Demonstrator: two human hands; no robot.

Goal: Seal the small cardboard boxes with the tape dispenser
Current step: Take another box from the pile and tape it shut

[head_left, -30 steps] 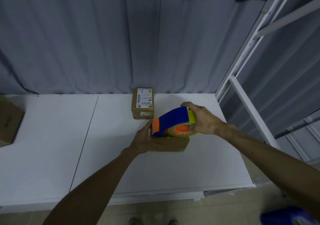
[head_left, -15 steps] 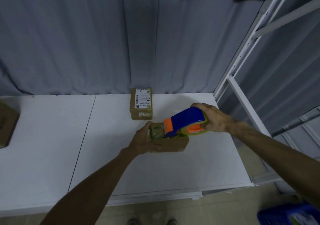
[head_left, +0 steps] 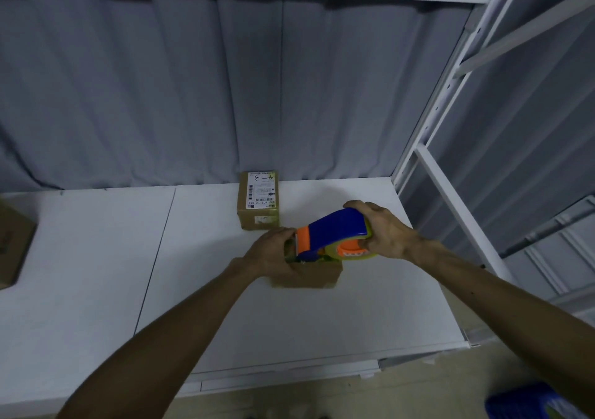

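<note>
A small brown cardboard box [head_left: 317, 275] lies on the white shelf [head_left: 289, 322] in front of me. My left hand [head_left: 273, 254] grips its left end, fingers curled over the top edge. My right hand [head_left: 383, 232] holds the blue and orange tape dispenser [head_left: 331, 236] by its rear, with the yellow-green tape roll under the palm. The dispenser's orange nose sits over the left part of the box top, beside my left fingers. A second small box [head_left: 259, 199] with a white printed label stands behind, near the curtain.
A larger cardboard box [head_left: 13, 248] pokes in at the left edge of the shelf. White rack posts [head_left: 450, 199] rise on the right. A grey curtain [head_left: 193, 96] hangs behind the shelf. A blue object [head_left: 531, 405] lies on the floor at lower right.
The dispenser went right along the box top half a second ago, then came back left, so its nose is again beside my left fingers. My left hand stayed on the box.
</note>
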